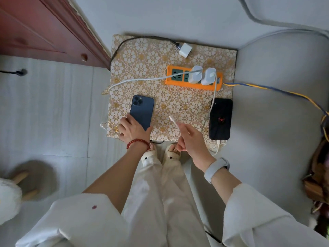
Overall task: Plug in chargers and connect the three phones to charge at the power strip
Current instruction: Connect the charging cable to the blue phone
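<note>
The blue phone [142,112] lies face down in the middle left of the frame on the flowery mat [151,68]. Its long side runs up and down, cameras at the top. The left hand [132,130] grips its bottom end. Just to the right, the right hand [188,138] pinches a white plug tip [173,120] that points up and left. The black phone [220,118] lies at the right, well apart. Two white chargers [203,76] sit in the orange power strip [193,77].
</note>
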Tool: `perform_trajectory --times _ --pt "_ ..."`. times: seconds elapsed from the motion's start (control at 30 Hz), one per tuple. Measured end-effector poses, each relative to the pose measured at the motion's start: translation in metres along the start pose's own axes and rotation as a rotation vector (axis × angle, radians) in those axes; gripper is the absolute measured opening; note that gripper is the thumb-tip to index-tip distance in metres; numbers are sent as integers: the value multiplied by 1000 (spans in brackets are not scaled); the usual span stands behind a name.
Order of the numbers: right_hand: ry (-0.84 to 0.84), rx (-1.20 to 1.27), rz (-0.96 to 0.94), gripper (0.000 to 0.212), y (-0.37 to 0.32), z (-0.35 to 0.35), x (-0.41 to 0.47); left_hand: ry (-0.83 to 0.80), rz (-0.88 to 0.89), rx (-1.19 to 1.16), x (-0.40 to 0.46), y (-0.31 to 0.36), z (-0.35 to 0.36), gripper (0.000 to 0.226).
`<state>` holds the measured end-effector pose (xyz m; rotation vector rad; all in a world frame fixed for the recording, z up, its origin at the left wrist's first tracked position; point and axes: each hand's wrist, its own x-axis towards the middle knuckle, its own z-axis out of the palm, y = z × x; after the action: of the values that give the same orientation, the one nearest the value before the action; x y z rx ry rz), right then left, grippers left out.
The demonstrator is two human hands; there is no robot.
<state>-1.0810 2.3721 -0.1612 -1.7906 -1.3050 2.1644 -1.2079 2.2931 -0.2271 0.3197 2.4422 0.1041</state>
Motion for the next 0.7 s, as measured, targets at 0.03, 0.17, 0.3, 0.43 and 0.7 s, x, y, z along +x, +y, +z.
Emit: perform_trajectory --times 0.03,0.17,0.3,0.43,0.7 --pt "1 -13 -11 19 1 -2 0 17 -12 8 1 2 0 85" --pt "19 -69 -5 26 5 -11 -4 31 -16 56 4 4 -7 81" --pt "8 -111 -34 25 9 -13 -14 -129 -70 -149 9 3 -20 89" --pt "-79 -238 -61 26 14 -10 -29 -392 -265 -657 5 0 -38 79" --pt "-47 -418 -181 41 18 -2 -51 -612 -389 -1339 -32 10 -40 4"
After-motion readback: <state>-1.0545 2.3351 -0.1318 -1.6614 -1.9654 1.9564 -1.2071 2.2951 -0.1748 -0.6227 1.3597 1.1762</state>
